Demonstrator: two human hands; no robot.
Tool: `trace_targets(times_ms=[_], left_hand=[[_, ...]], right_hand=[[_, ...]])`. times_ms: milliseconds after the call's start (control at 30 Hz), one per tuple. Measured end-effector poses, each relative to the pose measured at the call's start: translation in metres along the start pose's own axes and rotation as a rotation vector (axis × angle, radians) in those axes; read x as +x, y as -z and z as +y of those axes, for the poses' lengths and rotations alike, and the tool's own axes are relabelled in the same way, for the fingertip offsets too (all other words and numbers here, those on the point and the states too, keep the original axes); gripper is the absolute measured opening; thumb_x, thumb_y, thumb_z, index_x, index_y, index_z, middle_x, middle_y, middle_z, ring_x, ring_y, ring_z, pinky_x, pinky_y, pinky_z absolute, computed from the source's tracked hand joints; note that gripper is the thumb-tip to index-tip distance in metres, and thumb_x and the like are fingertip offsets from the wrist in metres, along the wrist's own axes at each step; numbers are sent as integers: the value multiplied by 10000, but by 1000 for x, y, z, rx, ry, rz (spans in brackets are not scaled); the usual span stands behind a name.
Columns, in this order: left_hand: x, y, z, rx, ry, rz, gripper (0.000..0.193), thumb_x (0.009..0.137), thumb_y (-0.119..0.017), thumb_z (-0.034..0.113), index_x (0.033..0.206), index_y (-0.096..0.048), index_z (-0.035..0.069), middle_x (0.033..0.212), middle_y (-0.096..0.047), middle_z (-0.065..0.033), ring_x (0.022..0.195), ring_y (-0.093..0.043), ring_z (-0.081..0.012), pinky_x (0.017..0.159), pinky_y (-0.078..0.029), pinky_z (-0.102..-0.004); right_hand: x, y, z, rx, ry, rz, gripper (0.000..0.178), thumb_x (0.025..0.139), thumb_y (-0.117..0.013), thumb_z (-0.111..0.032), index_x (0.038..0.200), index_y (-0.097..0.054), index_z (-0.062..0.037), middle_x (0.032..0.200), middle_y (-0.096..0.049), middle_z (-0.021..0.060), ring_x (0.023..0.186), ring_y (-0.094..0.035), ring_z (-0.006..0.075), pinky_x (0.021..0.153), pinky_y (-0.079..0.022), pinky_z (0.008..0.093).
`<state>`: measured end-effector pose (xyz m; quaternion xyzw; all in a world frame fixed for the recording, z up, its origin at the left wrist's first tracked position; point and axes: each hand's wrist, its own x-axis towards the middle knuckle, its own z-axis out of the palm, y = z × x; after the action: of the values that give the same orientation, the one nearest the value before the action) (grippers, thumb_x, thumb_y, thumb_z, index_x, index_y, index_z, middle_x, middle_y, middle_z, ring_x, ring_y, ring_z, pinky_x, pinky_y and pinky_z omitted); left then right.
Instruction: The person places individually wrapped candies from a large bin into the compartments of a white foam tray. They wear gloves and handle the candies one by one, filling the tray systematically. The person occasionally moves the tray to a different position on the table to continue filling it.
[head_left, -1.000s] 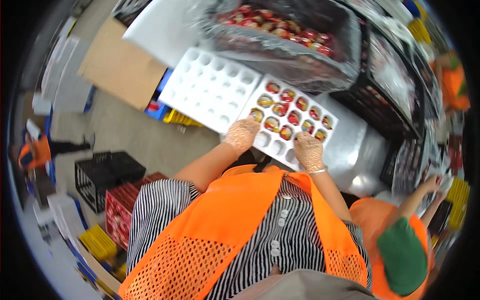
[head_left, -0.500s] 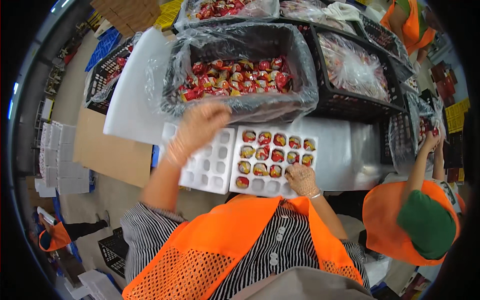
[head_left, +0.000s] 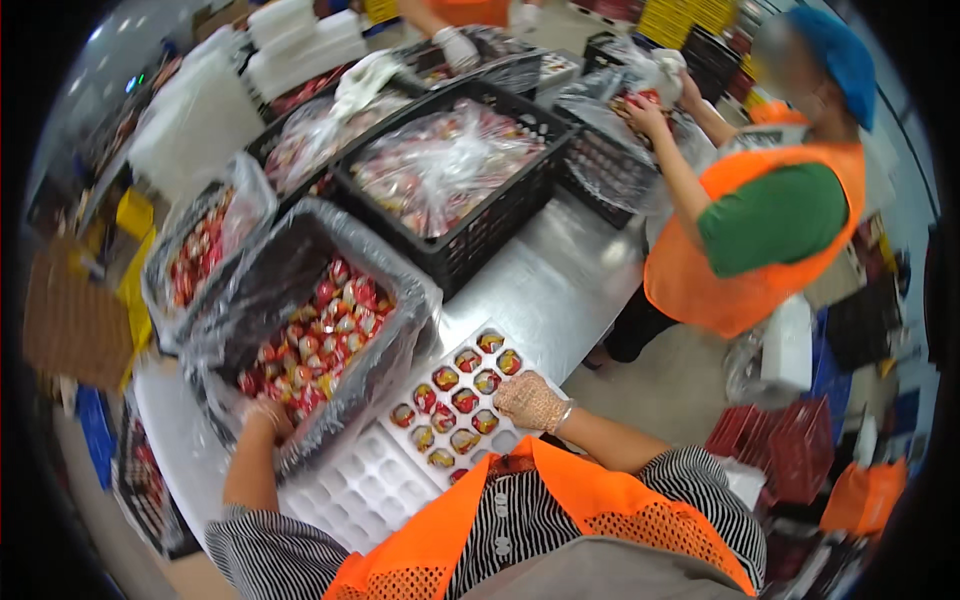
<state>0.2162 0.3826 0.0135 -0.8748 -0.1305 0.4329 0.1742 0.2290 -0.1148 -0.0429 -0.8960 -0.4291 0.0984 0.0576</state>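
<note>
The left hand (head_left: 268, 415) is inside the near end of a deep crate (head_left: 397, 250) lined with plastic film, down beside a heap of red-and-gold wrapped balls (head_left: 330, 325); its fingertips are hidden, so I cannot tell whether its grip is released or grasping a ball. The right hand (head_left: 532, 402) rests at the right edge of a white foam tray (head_left: 505, 441), fingers curled in; I cannot tell whether its grip holds anything. Wrapped balls sit singly in most of this tray's cups, and at least one cup near the right hand is bare. A second white foam tray (head_left: 362, 485), its visible cups empty, lies just beside it to the left, next to the lined crate. Beyond them on the steel counter (head_left: 580, 262) stands a black plastic crate (head_left: 500, 205) holding a gathered clear bag (head_left: 450, 160). To the right, a co-worker (head_left: 770, 240) in an orange vest reaches toward another bag-lined crate (head_left: 605, 170).
</note>
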Motion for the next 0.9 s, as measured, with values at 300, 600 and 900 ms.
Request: trace_targets(times_ms=[300,600,900], left_hand=[[60,-57,-9,-257,41,325,514,890,-517,424,1202,-656,41,1309,-566,-251,1213,-567,-368,1027,-446,-420],[58,-56,-26,68,-68,151,408,913,-464,303,1120,-685,31,1149,-661,-236,1101,-641,-340,950,-500,-420],[29,-80,-10,-219,-92,576,374,880,-528,352,1014,-689,42,993,-672,-257,1002,-636,-379,865,-501,-468]], right_hand=[[-10,-1,-7,43,-96,7,95,766,-615,-181,778,-664,-101,828,-655,88,803,-680,264,698,-517,452],[-12,-17,1,-56,-82,221,66,719,-618,-188,688,-647,-137,744,-631,41,719,-654,216,599,-492,407],[-4,-27,-5,25,-25,226,37,717,-626,-146,742,-651,-141,713,-599,82,689,-607,270,685,-458,432]])
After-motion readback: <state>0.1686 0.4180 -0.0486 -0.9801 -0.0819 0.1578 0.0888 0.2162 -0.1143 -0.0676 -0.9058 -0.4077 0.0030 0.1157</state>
